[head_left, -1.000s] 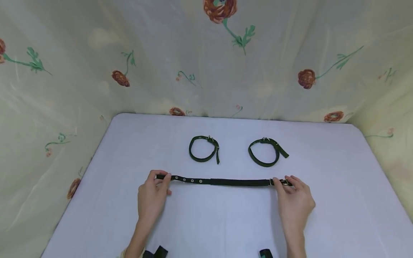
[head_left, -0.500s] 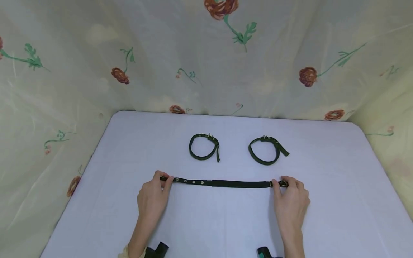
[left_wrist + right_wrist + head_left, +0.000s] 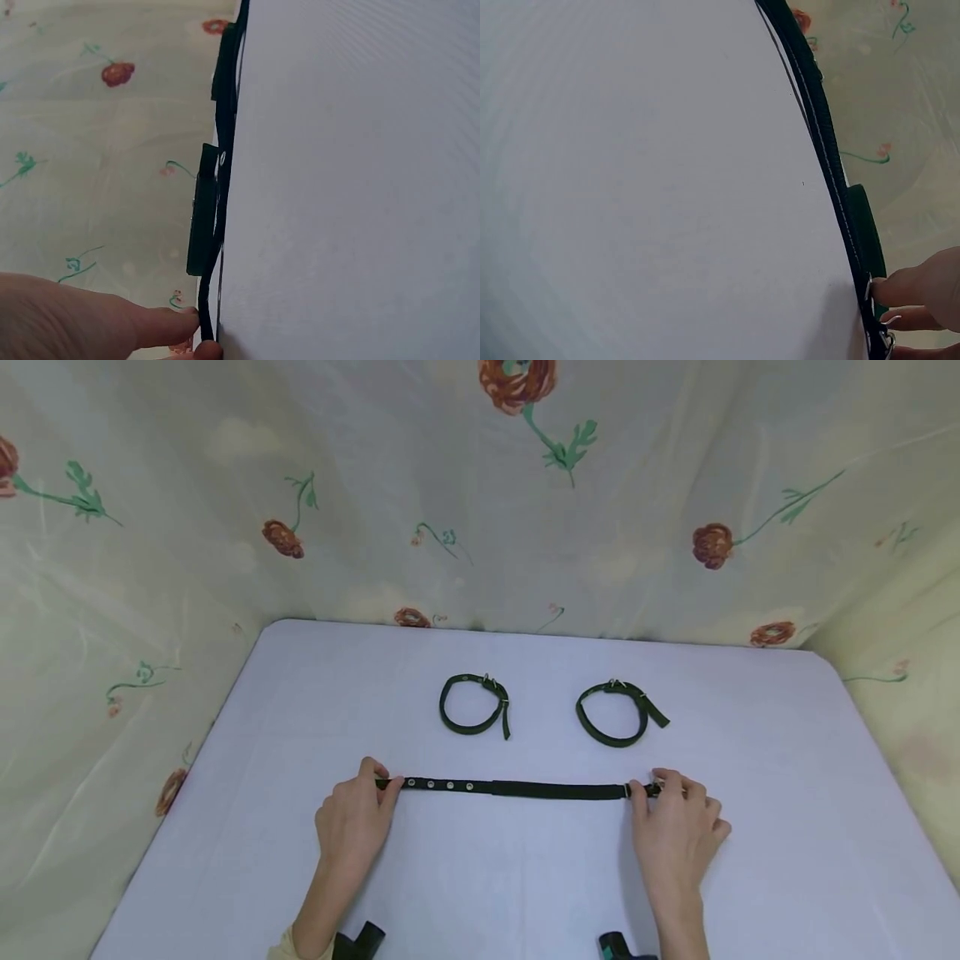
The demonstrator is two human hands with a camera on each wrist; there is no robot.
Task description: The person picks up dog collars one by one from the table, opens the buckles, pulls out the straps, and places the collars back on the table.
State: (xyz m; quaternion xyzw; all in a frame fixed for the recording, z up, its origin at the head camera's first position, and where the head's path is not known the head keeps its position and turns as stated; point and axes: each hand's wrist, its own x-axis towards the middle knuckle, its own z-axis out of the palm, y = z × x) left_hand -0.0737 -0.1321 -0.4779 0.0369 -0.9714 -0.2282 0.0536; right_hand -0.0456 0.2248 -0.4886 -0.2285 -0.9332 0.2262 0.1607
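Spanning left to right, held straight: 1 black buckle collar [image 3: 558, 790] with metal eyelets [image 3: 450, 786], over the white tabletop [image 3: 517, 877], contact unclear. Left hand [image 3: 351, 822]: thumb and fingers pinching the eyelet end. Right hand [image 3: 675, 835]: thumb and fingers pinching the buckle end. Beyond, apart on the tabletop: 1 dark-green looped collar [image 3: 468, 730] at left, 1 matching looped collar [image 3: 617, 742] at right, tails loose. Behind: flower-print curtain [image 3: 375, 460].

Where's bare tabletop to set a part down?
Table: broad patch between left hand and right hand, nearer than the held strap; more from left looped strap to left edge, and right looped strap to right edge; smaller gap between those two. Crowded: the narrow strip between them and the held strap.
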